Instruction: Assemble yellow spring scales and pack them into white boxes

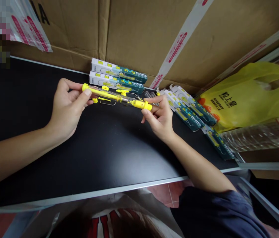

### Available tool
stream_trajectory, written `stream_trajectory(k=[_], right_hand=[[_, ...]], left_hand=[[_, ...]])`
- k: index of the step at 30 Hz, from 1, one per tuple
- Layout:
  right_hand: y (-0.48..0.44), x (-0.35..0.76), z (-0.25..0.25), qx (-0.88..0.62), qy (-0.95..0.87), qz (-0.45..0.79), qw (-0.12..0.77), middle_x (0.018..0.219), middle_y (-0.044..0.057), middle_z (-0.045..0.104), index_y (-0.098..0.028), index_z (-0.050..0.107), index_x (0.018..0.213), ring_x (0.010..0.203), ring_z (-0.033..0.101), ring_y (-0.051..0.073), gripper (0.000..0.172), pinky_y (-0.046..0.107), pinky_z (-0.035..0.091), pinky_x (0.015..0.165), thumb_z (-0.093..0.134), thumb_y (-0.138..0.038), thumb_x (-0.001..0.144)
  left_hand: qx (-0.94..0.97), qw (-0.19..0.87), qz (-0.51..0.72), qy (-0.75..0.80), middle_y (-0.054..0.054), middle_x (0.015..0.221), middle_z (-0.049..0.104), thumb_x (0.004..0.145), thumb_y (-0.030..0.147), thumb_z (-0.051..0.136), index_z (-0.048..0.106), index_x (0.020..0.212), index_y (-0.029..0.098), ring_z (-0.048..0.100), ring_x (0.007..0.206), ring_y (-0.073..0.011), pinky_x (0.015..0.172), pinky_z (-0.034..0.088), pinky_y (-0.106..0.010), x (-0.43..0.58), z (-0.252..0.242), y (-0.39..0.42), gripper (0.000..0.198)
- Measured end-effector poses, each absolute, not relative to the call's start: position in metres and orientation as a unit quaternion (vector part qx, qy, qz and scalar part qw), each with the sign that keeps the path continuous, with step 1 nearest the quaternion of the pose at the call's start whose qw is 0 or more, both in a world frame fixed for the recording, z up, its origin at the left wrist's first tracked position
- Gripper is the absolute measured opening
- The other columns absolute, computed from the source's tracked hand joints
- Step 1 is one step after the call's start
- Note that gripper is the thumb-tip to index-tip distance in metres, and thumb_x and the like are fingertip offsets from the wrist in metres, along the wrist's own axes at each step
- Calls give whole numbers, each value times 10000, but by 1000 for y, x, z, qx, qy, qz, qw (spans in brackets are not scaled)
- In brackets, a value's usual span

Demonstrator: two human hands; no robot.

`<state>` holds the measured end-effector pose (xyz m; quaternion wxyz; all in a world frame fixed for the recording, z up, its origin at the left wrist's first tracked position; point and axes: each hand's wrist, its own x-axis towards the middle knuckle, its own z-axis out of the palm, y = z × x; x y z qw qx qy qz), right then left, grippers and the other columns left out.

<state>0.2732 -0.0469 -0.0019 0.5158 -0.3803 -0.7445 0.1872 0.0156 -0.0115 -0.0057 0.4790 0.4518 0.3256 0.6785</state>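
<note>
A clear tubular spring scale (116, 96) with yellow ends is held level above the black table. My left hand (66, 110) pinches its left yellow end between thumb and fingers. At the other end, my right hand (161, 119) has its thumb and fingers closed on the yellow cap. Loose yellow plastic parts (123, 92) lie on the table just behind the tube, partly hidden by it. A thin bent wire hook (109, 103) shows below the tube. Beyond my right hand are some clear tubes (151, 95), partly covered by the fingers.
Two printed spring scale boxes (117, 79) lie against a large cardboard carton (134, 36) at the back. Several more boxes (186, 109) lie at the right. A yellow plastic bag (250, 96) and a clear ribbed plastic container (255, 137) border the right side. The black table (99, 158) has a pale front edge.
</note>
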Motion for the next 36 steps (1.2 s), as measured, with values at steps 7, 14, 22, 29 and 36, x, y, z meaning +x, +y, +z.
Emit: stream_trajectory(k=[7,14,22,29,36], right_hand=[[-40,277,6,-330,-778,41,534,950,39,584,-230,657,1043,898,585,190,208,337,530,697,692,-382,906],[-41,279,-4,-347,-797,50,492,1002,42,579,-250,553,1122,844,597,168,204,344,567,699,591,-378,968],[-48,271,-7,-372,-749,190,514,934,-18,550,-291,462,1106,536,556,67,254,227,479,430,579,-470,968],[-48,272,-4,-408,-721,205,521,781,-40,535,-277,506,1037,460,425,70,343,239,393,398,639,-563,901],[-44,277,-2,-404,-735,133,529,855,9,592,-259,648,1057,636,543,135,329,307,519,553,711,-514,858]], left_hand=[[460,482,675,317,-29,852,780,776,122,780,501,876,195,750,761,-136,648,562,-206,15,-9,-10,305],[475,475,672,312,-6,876,791,729,217,846,520,871,206,757,776,-128,651,569,-202,13,-11,-9,356],[484,479,661,315,8,855,765,801,166,797,518,890,208,745,809,-122,690,571,-218,12,-12,-10,296],[452,488,668,334,-9,826,769,802,113,782,507,862,205,741,781,-123,644,558,-201,16,-6,-13,296],[440,496,658,358,3,802,759,839,29,702,505,859,200,738,764,-120,627,545,-208,17,-4,-12,262]])
